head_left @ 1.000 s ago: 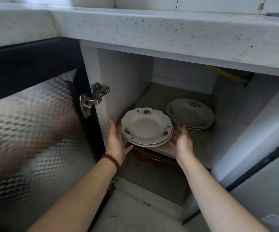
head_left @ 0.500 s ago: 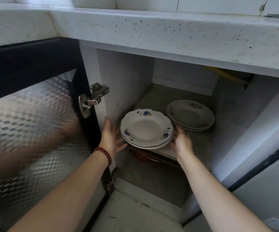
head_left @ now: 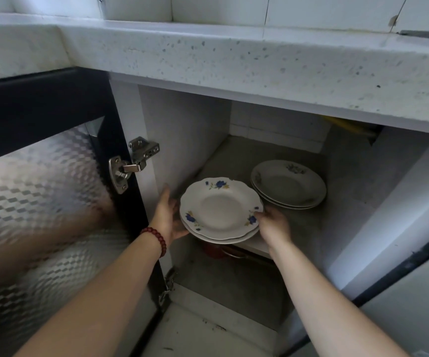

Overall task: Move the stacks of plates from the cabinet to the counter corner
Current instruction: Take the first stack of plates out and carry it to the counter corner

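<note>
A small stack of white plates with blue flowers [head_left: 219, 210] sits at the front edge of the cabinet shelf [head_left: 308, 228]. My left hand [head_left: 167, 215], with a red bead bracelet at the wrist, cups the stack's left rim from below. My right hand [head_left: 272, 224] grips its right rim, thumb on top. Behind and to the right, a second stack of white plates [head_left: 289, 185] rests deeper on the shelf, apart from both hands.
The speckled counter [head_left: 234, 57] overhangs the cabinet opening. The open door with patterned glass [head_left: 35, 202] and its metal hinge [head_left: 133, 161] stand at the left. A red pot [head_left: 214, 249] sits under the shelf. A white cabinet side panel [head_left: 388, 215] borders the right.
Both hands have closed in from beside the front stack onto its rims. The front stack looks much where it was.
</note>
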A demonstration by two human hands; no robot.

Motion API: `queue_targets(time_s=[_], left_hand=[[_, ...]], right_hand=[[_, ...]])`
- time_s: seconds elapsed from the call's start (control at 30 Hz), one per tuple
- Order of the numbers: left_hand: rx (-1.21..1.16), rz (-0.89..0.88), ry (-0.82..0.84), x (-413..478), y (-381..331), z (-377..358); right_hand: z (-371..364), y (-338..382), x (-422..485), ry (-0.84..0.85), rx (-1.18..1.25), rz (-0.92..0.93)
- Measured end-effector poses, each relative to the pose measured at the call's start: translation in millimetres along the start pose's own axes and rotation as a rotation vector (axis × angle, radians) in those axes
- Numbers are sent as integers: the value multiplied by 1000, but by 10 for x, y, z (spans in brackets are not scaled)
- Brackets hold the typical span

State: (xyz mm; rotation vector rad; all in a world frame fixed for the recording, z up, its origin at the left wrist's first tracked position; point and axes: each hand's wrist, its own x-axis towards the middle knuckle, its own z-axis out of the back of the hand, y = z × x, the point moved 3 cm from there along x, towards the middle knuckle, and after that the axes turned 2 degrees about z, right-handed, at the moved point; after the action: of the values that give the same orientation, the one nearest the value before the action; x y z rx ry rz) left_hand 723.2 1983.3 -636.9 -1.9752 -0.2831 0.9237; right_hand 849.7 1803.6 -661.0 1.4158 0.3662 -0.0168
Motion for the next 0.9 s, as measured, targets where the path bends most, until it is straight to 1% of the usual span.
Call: queue_targets(time_s=[0.2,0.43,0.6,0.8,0.9], left_hand=[[44,21,-36,-11,24,20],[76,35,-16,-21,21,11],[44,42,-17,-64,43,-16],[93,57,-31,-204,75,-18],[87,92,-38,-340,83,-38]], right_hand=[[27,9,-11,5,7,2],[70,8,-7,-1,-11,7],[90,11,-24,0,76,-33],[117,-34,-129,-23,169,-54],[164,-19,-225,-20,204,-58]])
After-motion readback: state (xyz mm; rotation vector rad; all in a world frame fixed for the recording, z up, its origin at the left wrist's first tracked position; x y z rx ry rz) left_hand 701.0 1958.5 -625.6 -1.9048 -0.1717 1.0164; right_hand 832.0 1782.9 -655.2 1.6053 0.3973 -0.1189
